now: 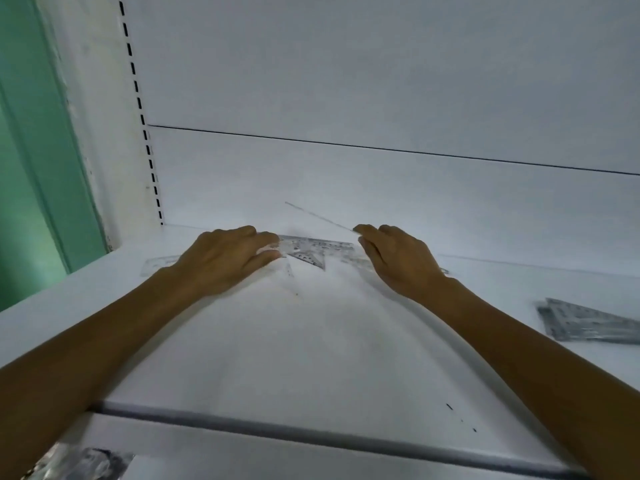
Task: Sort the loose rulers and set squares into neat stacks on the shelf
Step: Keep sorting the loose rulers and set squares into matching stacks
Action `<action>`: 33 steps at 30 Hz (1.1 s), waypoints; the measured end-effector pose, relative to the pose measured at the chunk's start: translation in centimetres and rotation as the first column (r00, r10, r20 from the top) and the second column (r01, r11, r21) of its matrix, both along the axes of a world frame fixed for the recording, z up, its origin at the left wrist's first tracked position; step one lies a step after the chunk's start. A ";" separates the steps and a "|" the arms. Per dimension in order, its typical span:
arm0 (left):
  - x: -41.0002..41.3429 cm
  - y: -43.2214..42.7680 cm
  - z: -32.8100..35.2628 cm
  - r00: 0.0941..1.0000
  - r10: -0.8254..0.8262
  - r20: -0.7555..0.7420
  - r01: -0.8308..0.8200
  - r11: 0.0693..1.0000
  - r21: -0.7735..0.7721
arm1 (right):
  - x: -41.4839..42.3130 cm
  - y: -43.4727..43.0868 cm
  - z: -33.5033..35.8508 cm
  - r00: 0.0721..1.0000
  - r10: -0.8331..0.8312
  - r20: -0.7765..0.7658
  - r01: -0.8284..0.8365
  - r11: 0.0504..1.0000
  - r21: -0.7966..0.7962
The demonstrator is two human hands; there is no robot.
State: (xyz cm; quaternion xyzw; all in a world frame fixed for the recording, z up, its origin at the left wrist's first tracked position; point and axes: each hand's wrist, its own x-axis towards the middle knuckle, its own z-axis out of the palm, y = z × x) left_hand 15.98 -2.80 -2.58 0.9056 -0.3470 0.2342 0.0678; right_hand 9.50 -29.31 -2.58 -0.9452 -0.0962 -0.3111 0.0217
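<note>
- One white shelf (311,341) held all the clear plastic tools.
- One middle pile (313,252) of clear set squares lay flat, far back on the shelf. It was too blurry to count the pieces in it.
- Two bare hands reached in, one on each side of the middle pile.
- The left hand (225,259) was at the left end of the middle pile. Its fingers were curled, and its fingertips and thumb pinched that end.
- The right hand (398,258) was at the right end of the middle pile. Its curled fingers pinched one thin clear piece (319,216), which tilted up and back behind the middle pile. I could not tell if it was a ruler or a set square.
- One ruler (161,266) lay flat to the left of the middle pile. The left hand covered part of it.
- One side stack (588,325) of set squares lay well to the right of the middle pile, nearer the front. It looked like two or more pieces, but the count was not clear.
- One slotted strip (138,98) ran up the back, to the left of the middle pile.
- One green wall (31,168) stood farther left than that.
</note>
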 end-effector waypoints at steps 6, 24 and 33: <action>-3.6 -4.3 0.6 0.985 -0.141 -0.098 0.141 0.990 -0.008 | -4.7 -3.6 0.5 0.997 -0.073 0.035 0.070 0.995 0.064; -20.9 -30.4 -0.8 0.821 -0.545 -0.168 0.535 0.838 -0.107 | -31.2 -28.5 0.9 0.892 -0.424 -0.155 0.452 0.844 0.288; -27.4 -39.1 -1.7 0.810 -0.566 -0.152 0.551 0.824 -0.132 | -40.4 -35.5 -0.9 0.827 -0.516 -0.222 0.561 0.750 0.350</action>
